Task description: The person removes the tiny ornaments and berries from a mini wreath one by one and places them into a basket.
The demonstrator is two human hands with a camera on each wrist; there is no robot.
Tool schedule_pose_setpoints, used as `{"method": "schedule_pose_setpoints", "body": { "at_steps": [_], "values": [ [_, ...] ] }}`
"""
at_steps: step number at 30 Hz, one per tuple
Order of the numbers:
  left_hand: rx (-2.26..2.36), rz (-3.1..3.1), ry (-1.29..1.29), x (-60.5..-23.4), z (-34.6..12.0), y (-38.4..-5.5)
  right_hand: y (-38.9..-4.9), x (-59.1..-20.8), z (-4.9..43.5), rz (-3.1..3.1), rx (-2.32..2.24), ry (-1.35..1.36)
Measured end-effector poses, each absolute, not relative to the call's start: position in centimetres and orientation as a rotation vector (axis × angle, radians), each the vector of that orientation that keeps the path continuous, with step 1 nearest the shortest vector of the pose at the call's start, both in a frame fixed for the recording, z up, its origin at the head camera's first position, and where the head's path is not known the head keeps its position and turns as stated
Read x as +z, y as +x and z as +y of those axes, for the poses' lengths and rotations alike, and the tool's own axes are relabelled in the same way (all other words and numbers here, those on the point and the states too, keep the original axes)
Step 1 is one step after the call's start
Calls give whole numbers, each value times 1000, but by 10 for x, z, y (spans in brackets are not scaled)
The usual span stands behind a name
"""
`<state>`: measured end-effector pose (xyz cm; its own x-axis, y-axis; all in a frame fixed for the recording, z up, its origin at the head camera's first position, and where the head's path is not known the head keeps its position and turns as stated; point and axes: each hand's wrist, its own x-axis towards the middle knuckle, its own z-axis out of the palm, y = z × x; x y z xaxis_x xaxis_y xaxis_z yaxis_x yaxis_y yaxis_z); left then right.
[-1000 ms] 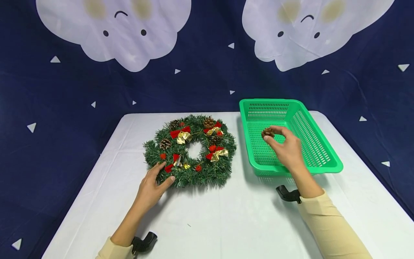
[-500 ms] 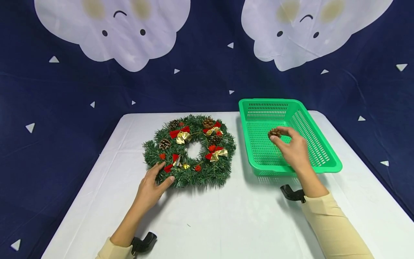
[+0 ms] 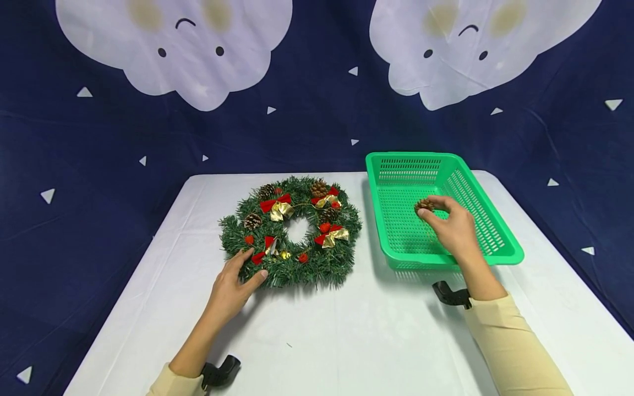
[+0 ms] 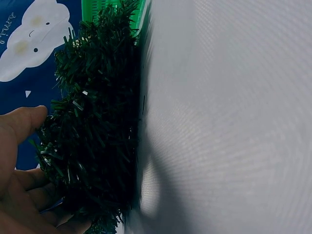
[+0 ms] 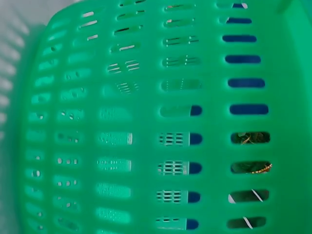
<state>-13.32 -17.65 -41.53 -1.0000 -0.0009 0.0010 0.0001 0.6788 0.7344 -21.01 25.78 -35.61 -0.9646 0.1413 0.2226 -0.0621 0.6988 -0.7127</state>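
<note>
My right hand [image 3: 457, 230] pinches a brown pinecone [image 3: 424, 206] between thumb and fingers, over the inside of a green plastic basket [image 3: 398, 257]. A thin golden strand hangs below the cone. In the right wrist view the slotted basket wall [image 5: 146, 151] covers the hand; a gold beaded cord [image 5: 263, 169] shows through a slot. My left hand [image 3: 233, 287] rests at the near left edge of a green Christmas wreath [image 3: 317, 269], thumb and fingers apart. The left wrist view has its fingers [image 4: 36, 187] touching the wreath's side.
On the wreath sit red and gold bows [image 3: 334, 236], red berries and several pinecones [image 3: 252, 221]. A white cloth covers the table [image 3: 337, 341]. Behind it hangs a dark blue curtain [image 3: 317, 132] with clouds. Black camera mounts [image 3: 452, 293] stick out at both wrists.
My right hand has shifted slightly right with the pinecone, staying over the basket. The left hand and wreath have not moved.
</note>
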Motion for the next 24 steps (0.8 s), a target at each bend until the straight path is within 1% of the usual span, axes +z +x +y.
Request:
{"method": "schedule_pose_setpoints", "body": {
  "at_steps": [24],
  "values": [
    [-1269, -2884, 4, -416, -177, -133, -219, -358, 264, -2810, 1012, -28]
  ]
}}
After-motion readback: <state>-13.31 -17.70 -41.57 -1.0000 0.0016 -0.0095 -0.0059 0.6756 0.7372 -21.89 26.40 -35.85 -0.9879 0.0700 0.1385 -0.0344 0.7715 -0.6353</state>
